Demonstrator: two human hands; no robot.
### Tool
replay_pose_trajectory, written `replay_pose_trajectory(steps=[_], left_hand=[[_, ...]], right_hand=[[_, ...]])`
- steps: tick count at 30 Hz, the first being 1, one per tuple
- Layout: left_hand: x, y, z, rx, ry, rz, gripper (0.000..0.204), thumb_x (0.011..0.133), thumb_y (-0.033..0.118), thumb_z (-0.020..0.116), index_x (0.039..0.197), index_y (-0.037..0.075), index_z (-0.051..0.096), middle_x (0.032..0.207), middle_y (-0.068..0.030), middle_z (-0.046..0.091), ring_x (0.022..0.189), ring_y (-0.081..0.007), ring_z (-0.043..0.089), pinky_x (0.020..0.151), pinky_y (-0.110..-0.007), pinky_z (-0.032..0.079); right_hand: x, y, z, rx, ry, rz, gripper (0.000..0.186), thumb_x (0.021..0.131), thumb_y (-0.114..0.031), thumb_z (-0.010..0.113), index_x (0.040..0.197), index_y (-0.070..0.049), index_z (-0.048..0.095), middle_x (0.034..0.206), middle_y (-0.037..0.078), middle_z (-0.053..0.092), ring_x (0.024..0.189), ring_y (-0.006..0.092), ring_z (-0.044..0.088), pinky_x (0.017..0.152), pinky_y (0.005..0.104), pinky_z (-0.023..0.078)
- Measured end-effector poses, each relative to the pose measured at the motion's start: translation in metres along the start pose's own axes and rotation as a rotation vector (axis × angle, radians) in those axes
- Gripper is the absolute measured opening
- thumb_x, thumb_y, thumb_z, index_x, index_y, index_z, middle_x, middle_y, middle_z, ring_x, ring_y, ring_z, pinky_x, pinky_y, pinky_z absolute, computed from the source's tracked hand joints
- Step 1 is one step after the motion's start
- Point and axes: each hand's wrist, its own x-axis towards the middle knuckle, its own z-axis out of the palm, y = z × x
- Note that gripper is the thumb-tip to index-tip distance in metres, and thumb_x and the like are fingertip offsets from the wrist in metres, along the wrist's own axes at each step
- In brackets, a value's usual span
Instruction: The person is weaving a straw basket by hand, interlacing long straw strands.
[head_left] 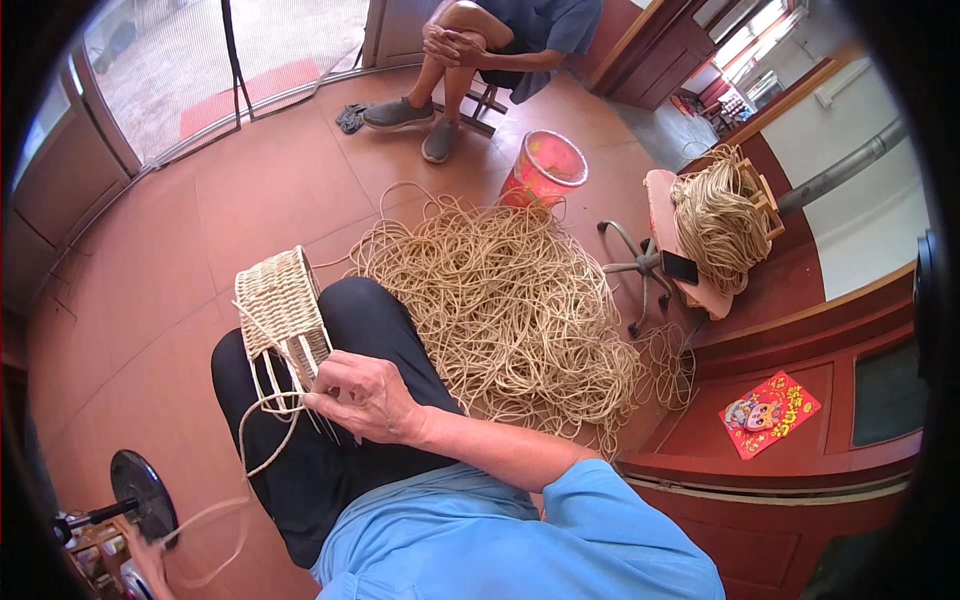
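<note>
A half-woven basket (280,295) of pale cord rests on my dark-trousered thighs, its open side with loose upright strands turned toward me. My right hand (365,395) is closed at those strands, thumb and fingers pinching a pale cord (262,462) that loops out to the left and hangs down. At the lower left edge, my left hand (148,560) is smeared by motion and partly cut off. A blurred strand (225,560) curves beside it; whether the fingers grip it does not show.
A large heap of loose cord (500,310) covers the floor ahead. Behind it stands a red bucket (545,170). A wheeled chair (665,255) at right carries more cord and a phone (679,267). Another person sits beyond, hands clasped (455,47). A round black base (145,495) stands lower left.
</note>
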Motion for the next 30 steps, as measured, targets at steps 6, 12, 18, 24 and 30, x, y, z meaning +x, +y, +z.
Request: replay_pose_trajectory(steps=[6,12,18,24,30], left_hand=[[-0.149,0.407,0.237,0.089,-0.12,0.562,0.026,0.096,-0.001,0.071,0.123,0.0,0.071,0.122,-0.0159,0.069,0.117,-0.0332,0.068,0.107,-0.043,0.053],[-0.192,0.421,0.317,0.027,-0.213,0.667,0.023,0.095,-0.001,0.077,0.117,0.0,0.071,0.112,-0.0191,0.071,0.105,-0.0378,0.07,0.093,-0.047,0.058],[-0.177,0.415,0.334,0.251,-0.094,0.931,0.021,0.095,0.011,0.08,0.114,0.009,0.074,0.1,-0.0108,0.069,0.095,-0.0323,0.067,0.088,-0.046,0.051],[-0.2,0.414,0.332,0.529,-0.036,0.874,0.031,0.091,0.022,0.086,0.117,0.012,0.073,0.1,-0.0065,0.069,0.091,-0.0259,0.063,0.08,-0.041,0.045],[-0.183,0.395,0.299,0.33,0.091,0.946,0.008,0.096,0.02,0.078,0.095,0.016,0.072,0.084,-0.0018,0.063,0.084,-0.0246,0.062,0.082,-0.043,0.043]], right_hand=[[-0.009,-0.001,0.006,0.014,0.01,0.112,0.02,0.097,-0.018,0.085,0.09,-0.005,0.072,0.087,0.008,0.067,0.07,0.0208,0.068,0.064,0.0362,0.053],[-0.01,-0.001,0.015,0.176,0.027,0.191,0.014,0.096,-0.013,0.086,0.104,-0.006,0.077,0.091,0.005,0.069,0.072,0.0127,0.062,0.065,0.0305,0.051],[-0.01,0.011,0.004,0.305,0.069,0.24,0.016,0.095,0.0,0.078,0.111,-0.004,0.077,0.095,0.004,0.071,0.081,0.0092,0.065,0.071,0.027,0.054],[-0.01,0.002,0.004,0.233,-0.028,0.338,0.013,0.098,-0.001,0.081,0.109,-0.003,0.077,0.094,-0.001,0.069,0.079,0.0046,0.06,0.066,0.0235,0.047],[-0.008,0.0,0.01,0.255,-0.013,0.292,0.011,0.097,-0.001,0.081,0.107,-0.003,0.076,0.09,-0.001,0.067,0.075,0.0062,0.058,0.065,0.0249,0.046]])
